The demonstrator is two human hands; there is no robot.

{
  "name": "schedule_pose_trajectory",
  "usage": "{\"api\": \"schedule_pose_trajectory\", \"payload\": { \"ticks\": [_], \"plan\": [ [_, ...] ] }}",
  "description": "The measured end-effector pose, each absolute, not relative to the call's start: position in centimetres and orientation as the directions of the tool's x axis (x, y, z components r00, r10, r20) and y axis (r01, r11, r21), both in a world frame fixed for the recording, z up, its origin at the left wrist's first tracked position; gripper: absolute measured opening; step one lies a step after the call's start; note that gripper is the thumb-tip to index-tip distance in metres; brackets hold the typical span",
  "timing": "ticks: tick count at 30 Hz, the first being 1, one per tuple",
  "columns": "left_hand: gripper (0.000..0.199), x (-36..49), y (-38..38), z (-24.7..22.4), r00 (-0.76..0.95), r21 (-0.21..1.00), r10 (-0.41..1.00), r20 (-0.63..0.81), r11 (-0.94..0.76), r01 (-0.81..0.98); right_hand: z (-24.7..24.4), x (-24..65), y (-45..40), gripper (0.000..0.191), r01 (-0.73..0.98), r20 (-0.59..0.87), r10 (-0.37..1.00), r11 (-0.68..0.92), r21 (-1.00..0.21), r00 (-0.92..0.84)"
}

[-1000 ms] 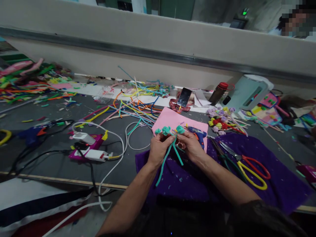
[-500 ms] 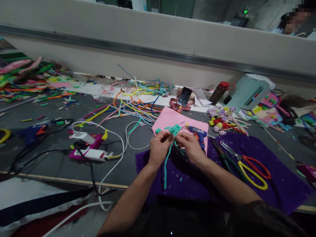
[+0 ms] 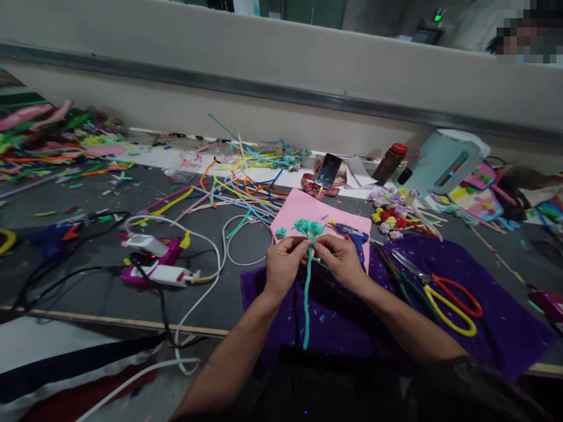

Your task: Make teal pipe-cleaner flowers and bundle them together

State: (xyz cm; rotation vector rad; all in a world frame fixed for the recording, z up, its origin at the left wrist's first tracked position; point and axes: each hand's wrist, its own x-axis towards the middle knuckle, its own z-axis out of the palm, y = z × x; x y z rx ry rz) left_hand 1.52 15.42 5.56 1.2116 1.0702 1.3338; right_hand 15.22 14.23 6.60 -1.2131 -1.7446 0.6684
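Observation:
Between my two hands is a teal pipe-cleaner flower [image 3: 307, 305], its fluffy head at the top and its long stem hanging down toward me. My left hand [image 3: 285, 264] pinches it just below the head, thumb and forefinger together. From the other side my right hand [image 3: 341, 261] grips the same spot, its fingertips almost meeting the left ones. A separate small teal pompom-like piece [image 3: 280, 233] lies on the pink sheet [image 3: 308, 205] beyond my left hand. Just past my right hand rests a blue glue gun [image 3: 355, 234]. The exact finger contact is partly hidden.
Scissors [image 3: 426, 278] with red and yellow handles and green-handled pliers [image 3: 407, 287] lie on the purple cloth [image 3: 492, 316] at right. A power strip [image 3: 152, 269] with cables sits left. Loose pipe cleaners [image 3: 229, 187], a phone [image 3: 329, 171] and a bottle [image 3: 390, 163] stand farther back.
The teal flower has turned in my fingers, so its head spreads more upright and its stem has swung right to hang nearly straight down. Both hands remain almost in place.

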Motion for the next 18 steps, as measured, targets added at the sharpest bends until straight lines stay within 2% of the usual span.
{"api": "schedule_pose_trajectory", "payload": {
  "ticks": [8,12,14,18],
  "plan": [
    [0.017,1.8,15.3,5.3,-0.016,0.985,0.99,0.137,-0.138,-0.102,6.7,15.5,14.2,0.017,0.56,0.477,0.853,0.507,-0.655,-0.214],
    [0.015,2.3,15.2,5.1,-0.053,0.962,0.989,0.135,-0.144,-0.232,7.2,15.5,14.2,0.016,0.587,0.497,0.841,0.516,-0.624,-0.212],
    [0.022,2.4,15.1,5.2,0.019,0.943,0.994,0.111,-0.099,-0.319,7.7,15.8,14.3,0.014,0.586,0.508,0.837,0.519,-0.623,-0.202],
    [0.044,1.8,15.5,5.5,0.304,0.904,0.953,0.012,0.119,-0.41,9.3,17.3,14.6,0.013,0.566,0.513,0.823,0.551,-0.613,-0.246]
  ]
}}
